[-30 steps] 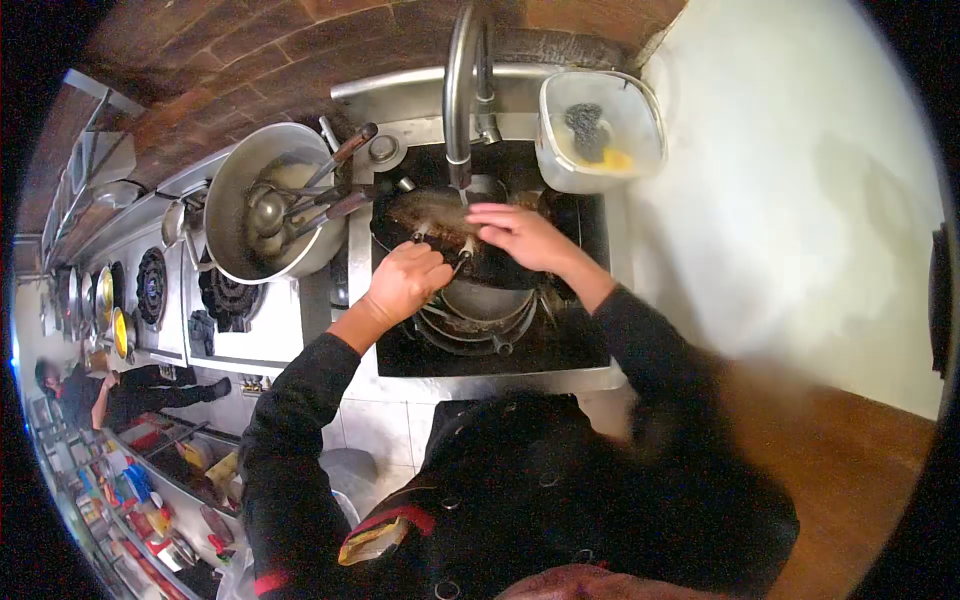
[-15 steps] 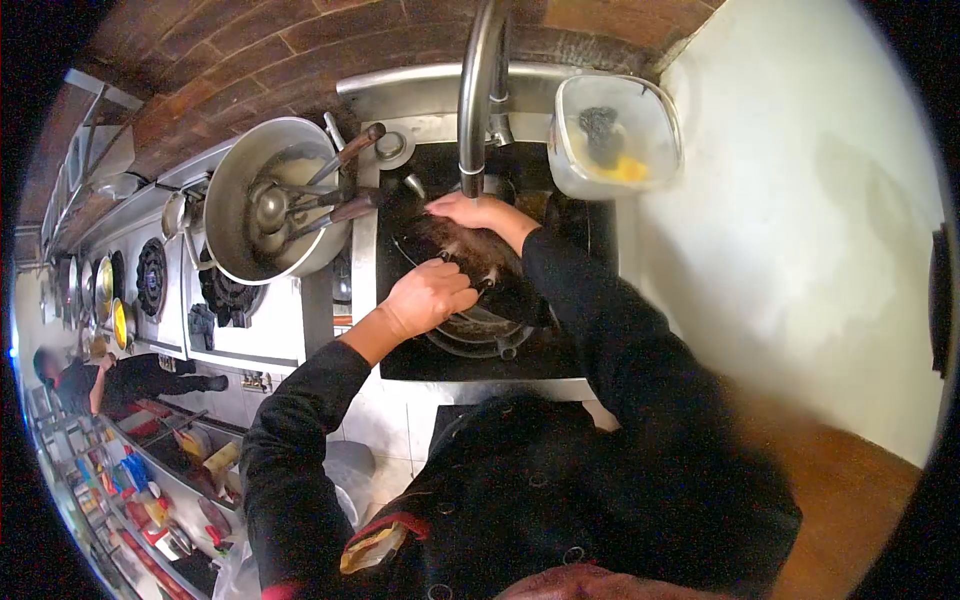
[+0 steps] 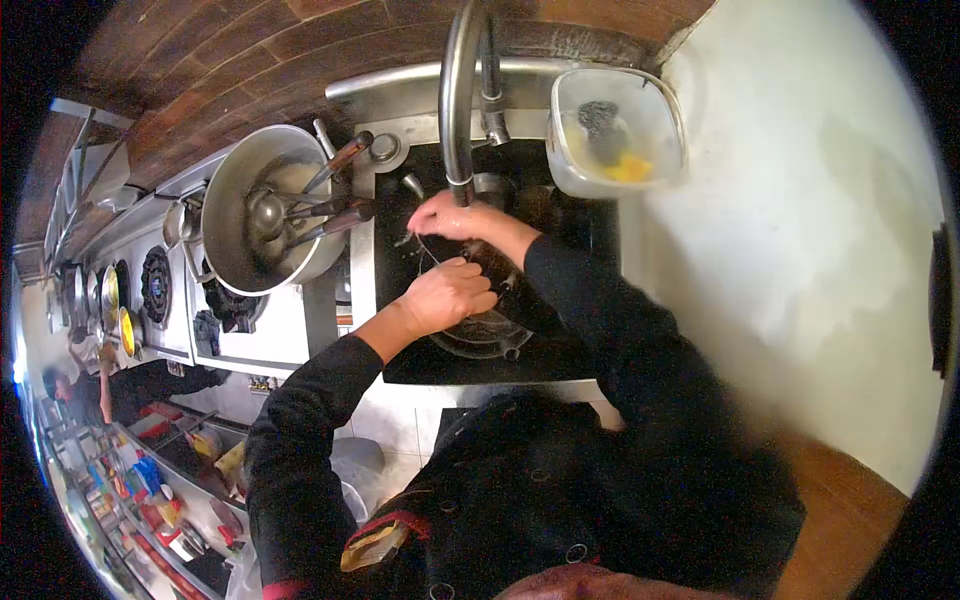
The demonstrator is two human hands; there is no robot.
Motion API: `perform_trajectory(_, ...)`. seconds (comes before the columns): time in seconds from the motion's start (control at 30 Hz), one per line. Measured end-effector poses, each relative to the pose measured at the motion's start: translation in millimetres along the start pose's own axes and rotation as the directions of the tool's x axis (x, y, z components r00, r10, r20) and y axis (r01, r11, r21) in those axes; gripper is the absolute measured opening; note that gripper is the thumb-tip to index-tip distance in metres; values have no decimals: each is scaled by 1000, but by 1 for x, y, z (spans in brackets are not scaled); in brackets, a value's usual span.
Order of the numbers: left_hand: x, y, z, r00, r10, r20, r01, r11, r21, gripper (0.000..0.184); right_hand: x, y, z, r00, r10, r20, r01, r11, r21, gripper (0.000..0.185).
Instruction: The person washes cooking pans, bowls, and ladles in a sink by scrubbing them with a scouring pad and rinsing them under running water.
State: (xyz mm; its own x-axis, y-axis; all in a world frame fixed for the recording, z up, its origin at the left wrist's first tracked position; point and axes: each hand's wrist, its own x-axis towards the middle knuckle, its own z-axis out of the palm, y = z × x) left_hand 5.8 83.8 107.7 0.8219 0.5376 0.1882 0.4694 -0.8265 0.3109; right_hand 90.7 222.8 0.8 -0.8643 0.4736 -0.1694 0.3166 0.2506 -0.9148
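My left hand [image 3: 450, 297] is closed, knuckles up, on the near side of a dark, wet pan [image 3: 487, 262] in the sink. The pan's full outline is hard to make out against the dark basin. My right hand [image 3: 448, 216] is at the pan's far left edge, just below the tap [image 3: 458, 120], with its fingers curled inward. Whatever those fingers hold, if anything, is hidden. Below my left hand, a round dark piece of cookware [image 3: 480, 338] lies at the bottom of the sink [image 3: 500, 390].
A large pot [image 3: 225, 235] with several ladles [image 3: 268, 215] stands left of the sink. A translucent tub [image 3: 570, 170] holding a dark scourer [image 3: 600, 118] and something yellow sits at the back right. Burners [image 3: 155, 285] line the left counter. Another person [image 3: 125, 390] stands far left.
My right hand has shifted left and slightly down, and its fingers have curled. My left hand has moved slightly right and remains closed. The pan has shifted and tilted under the hands.
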Motion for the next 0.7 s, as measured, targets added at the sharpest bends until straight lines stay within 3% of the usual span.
perform_trajectory(0.03,5,0,-1,999,34,-36,-34,999,-4,6,-1,-2,-6,989,140,-51,-139,990,23,32)
perform_trajectory(0.1,9,-5,-3,995,65,-71,-65,998,-1,7,-7,-9,-15,986,151,-77,-148,988,35,30)
perform_trajectory(0.17,14,-5,0,994,89,-60,-90,996,-18,7,-12,-19,-13,962,-251,106,232,959,163,28)
perform_trajectory(0.2,14,-3,1,994,93,-59,-95,995,-24,7,-9,-12,-15,962,-218,163,184,963,199,25)
perform_trajectory(0.23,14,-4,0,996,84,-36,-85,996,-23,7,-4,-1,-19,982,-165,94,140,962,233,26)
perform_trajectory(0.3,16,-4,-6,997,72,-10,-72,997,-11,7,-7,9,-37,987,156,-35,-160,977,-142,29)
perform_trajectory(0.33,15,1,-10,997,74,9,-74,997,0,7,-10,6,-38,995,94,26,-93,995,-38,33)
perform_trajectory(0.37,14,3,-12,997,71,25,-72,997,10,6,-14,2,-30,985,-144,95,135,986,100,34)
perform_trajectory(0.43,13,6,-7,997,79,-5,-79,997,1,7,-11,-4,-17,907,-305,289,281,952,121,35)
perform_trajectory(0.47,12,5,-2,997,82,8,-82,997,2,6,-1,21,-15,915,-328,233,314,945,97,37)
perform_trajectory(0.5,13,2,-4,996,86,18,-86,996,15,6,-8,12,-28,979,1,205,-27,992,123,36)
perform_trajectory(0.57,9,1,-6,998,56,22,-56,998,-5,6,-1,25,-25,988,143,50,-130,970,-205,38)
perform_trajectory(0.63,3,2,-3,1000,20,21,-19,999,-42,6,-24,-2,-5,990,-136,37,137,990,-24,42)
perform_trajectory(0.67,0,-1,1,999,-16,-40,14,999,-39,6,-35,-19,-14,958,-224,181,224,974,24,46)
perform_trajectory(0.7,-3,-5,2,994,-45,-100,42,999,-31,7,-38,-12,-23,958,-223,178,223,975,21,46)
